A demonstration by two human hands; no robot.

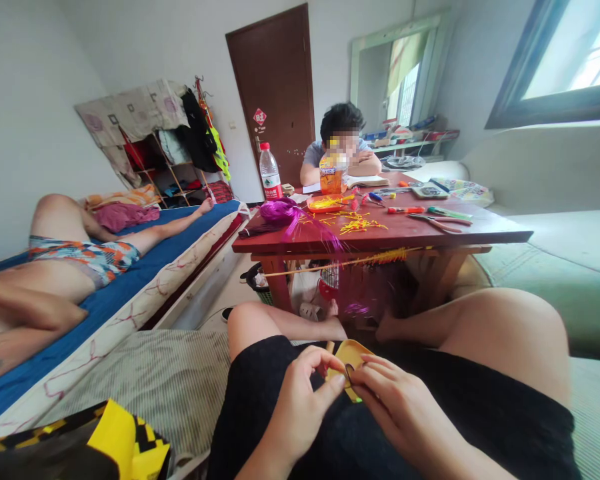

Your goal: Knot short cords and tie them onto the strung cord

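Above my lap, my left hand [307, 397] is closed in a pinch, with thumb and forefinger at a small dark loop [349, 372]. Opposite it, my right hand [400, 400] pinches the same loop from the other side. What the loop is made of is too small to tell. Just behind and below my fingertips, a shallow yellow tray [356, 349] rests on my black shorts [260, 400]. My hands partly cover the tray, so most of what lies in it is hidden.
Ahead stands a red table [300, 241] with purple tinsel strands [283, 212], yellow sticks [363, 225], pliers [437, 223], a water bottle [270, 175] and an orange drink bottle [333, 177]. A person [343, 127] leans on its far side. Another person [85, 257] lies on the bed at left.
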